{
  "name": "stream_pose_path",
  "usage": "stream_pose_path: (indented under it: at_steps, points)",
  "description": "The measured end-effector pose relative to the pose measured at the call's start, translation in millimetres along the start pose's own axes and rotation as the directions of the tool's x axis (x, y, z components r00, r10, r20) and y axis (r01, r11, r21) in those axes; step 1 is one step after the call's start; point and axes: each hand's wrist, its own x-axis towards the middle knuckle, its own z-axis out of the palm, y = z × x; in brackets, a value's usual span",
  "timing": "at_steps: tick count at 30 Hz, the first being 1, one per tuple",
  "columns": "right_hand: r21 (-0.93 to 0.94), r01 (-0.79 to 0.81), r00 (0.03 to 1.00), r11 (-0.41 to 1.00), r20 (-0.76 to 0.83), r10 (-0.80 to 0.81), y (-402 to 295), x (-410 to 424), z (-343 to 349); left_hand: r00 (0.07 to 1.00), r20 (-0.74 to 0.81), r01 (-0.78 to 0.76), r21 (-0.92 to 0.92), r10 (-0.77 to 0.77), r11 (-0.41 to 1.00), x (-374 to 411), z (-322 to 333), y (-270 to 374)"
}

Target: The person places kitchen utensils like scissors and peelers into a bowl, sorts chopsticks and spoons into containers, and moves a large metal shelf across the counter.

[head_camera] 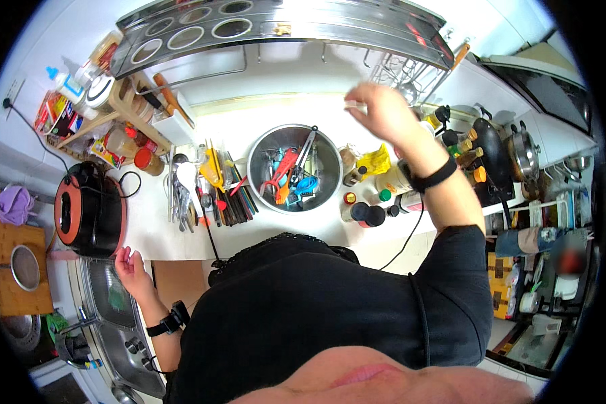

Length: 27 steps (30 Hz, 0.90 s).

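Note:
My right hand (pixel 382 110) is raised at the back of the counter, beneath the metal wall shelf and left of the hanging wire utensils. Its thumb and fingers are bent towards each other. Something small and pale shows at the fingertips, too blurred to tell whether it is held. My left hand (pixel 133 274) hovers low by the sink's corner, just below the rice cooker (pixel 93 209), fingers loosely apart and holding nothing. Before me stands a steel bowl (pixel 255 187) containing red tongs (pixel 284 165), black-and-steel tongs (pixel 305 150), an orange utensil (pixel 283 193) and blue pieces (pixel 306 186).
Left of the bowl lie chopsticks (pixel 236 208), spoons (pixel 186 174) and a yellow utensil (pixel 211 169). Bottles and jars (pixel 373 214) crowd its right side, near a yellow packet (pixel 376 160). Overhead hangs the metal shelf (pixel 323 25) with hooks. The double sink (pixel 123 348) is at lower left.

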Motion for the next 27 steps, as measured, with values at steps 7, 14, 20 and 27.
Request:
stream_pose_path:
  at_steps: [7,14,20,27]
  points:
    - [-0.28,0.328,0.785,0.902,-0.45,-0.425,-23.1,142.6,-7.3,0.998,-0.068,0.009,-0.072,-0.014,0.997,-8.1,-26.9,-12.1]
    - [-0.051,0.107,0.994,0.993,0.036,-0.105,-26.8,193.3,23.9,0.979,-0.2,0.051,0.024,-0.045,0.998,-29.2,-62.4,-18.9]
    - [-0.058,0.269,0.946,0.961,-0.17,-0.275,-24.2,173.9,23.0,0.974,-0.21,0.095,0.059,-0.081,0.994,-36.4,-68.4,-25.6]
    - [-0.061,0.431,0.867,0.9,-0.25,-0.432,-10.6,163.7,24.9,0.984,-0.157,0.095,0.061,-0.084,0.994,-19.3,-40.3,-6.8]
